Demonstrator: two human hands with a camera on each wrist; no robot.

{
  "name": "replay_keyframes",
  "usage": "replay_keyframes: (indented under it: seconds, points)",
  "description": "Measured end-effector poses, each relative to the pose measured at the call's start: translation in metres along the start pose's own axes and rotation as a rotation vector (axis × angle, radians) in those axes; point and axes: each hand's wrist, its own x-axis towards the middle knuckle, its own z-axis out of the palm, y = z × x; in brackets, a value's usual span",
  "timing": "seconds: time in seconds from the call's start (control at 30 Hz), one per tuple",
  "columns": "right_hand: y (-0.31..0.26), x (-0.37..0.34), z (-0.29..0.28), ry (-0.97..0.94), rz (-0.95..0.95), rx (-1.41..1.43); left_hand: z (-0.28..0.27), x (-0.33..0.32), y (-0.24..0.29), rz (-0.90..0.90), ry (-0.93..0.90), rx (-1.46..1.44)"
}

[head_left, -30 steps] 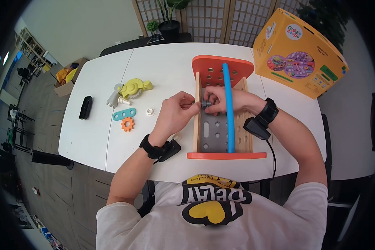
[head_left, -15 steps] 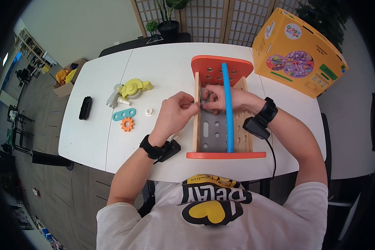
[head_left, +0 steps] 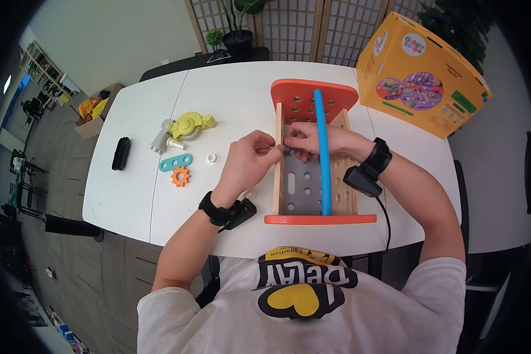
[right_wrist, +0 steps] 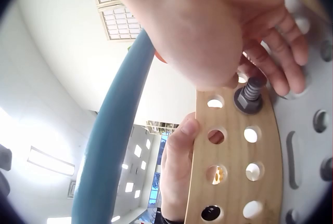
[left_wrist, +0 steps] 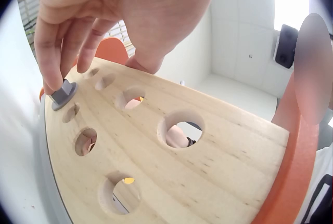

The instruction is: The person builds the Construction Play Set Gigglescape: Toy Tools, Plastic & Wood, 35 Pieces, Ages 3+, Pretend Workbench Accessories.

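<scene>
In the left wrist view, a grey toy bolt (left_wrist: pixel 63 95) has its flanged head against the outer face of the wooden side panel (left_wrist: pixel 151 146). My left hand (head_left: pixel 249 160) holds the head with its fingertips, the thumb over the panel's top edge. Inside the frame, the right wrist view shows the bolt's threaded shaft (right_wrist: pixel 253 88) poking through a hole, a grey nut (right_wrist: pixel 247 102) around it near the wood. My right hand (head_left: pixel 321 140) reaches under the blue bar (head_left: pixel 324 165), its bent fingers beside the shaft and above the grey perforated base (head_left: pixel 301 200). The nut stands uncovered there.
Red-orange end boards (head_left: pixel 320 219) close the frame. To the left lie a yellow-green toy saw (head_left: pixel 189 125), a teal strip (head_left: pixel 176 162), an orange gear (head_left: pixel 180 176), a white nut (head_left: pixel 212 159) and a black case (head_left: pixel 121 153). A yellow box (head_left: pixel 422 74) stands at the back right.
The right hand's fingers have shifted slightly at the bolt. Grey hardware that showed between them a second ago is mostly covered in the head view. My left hand stays in place.
</scene>
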Motion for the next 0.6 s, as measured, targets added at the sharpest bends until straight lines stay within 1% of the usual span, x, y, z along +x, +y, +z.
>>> replay_keyframes:
  seconds: [0.07,0.17,0.27,0.37,0.47,0.57,0.6]
  points:
    - [0.002,-0.002,0.001,0.010,-0.115,-0.117,0.001,0.000,-0.003,0.011,0.012,0.010]
    - [0.013,0.004,-0.002,-0.008,-0.223,-0.157,0.000,-0.001,-0.001,0.010,0.008,-0.004]
    - [0.015,0.009,-0.005,-0.059,-0.151,-0.125,0.000,-0.001,-0.001,0.014,0.011,0.009]
    - [0.005,0.006,-0.003,-0.076,0.008,-0.077,0.000,-0.001,0.002,0.000,0.005,-0.003]
    - [-0.007,0.000,0.001,-0.038,0.074,-0.032,0.000,-0.001,0.001,0.002,0.006,-0.010]
    - [0.005,0.000,0.003,0.030,-0.129,-0.121,0.001,0.000,-0.002,0.016,0.016,0.015]
    - [0.007,0.000,0.002,0.023,-0.149,-0.138,0.001,-0.001,-0.001,0.012,0.014,0.018]
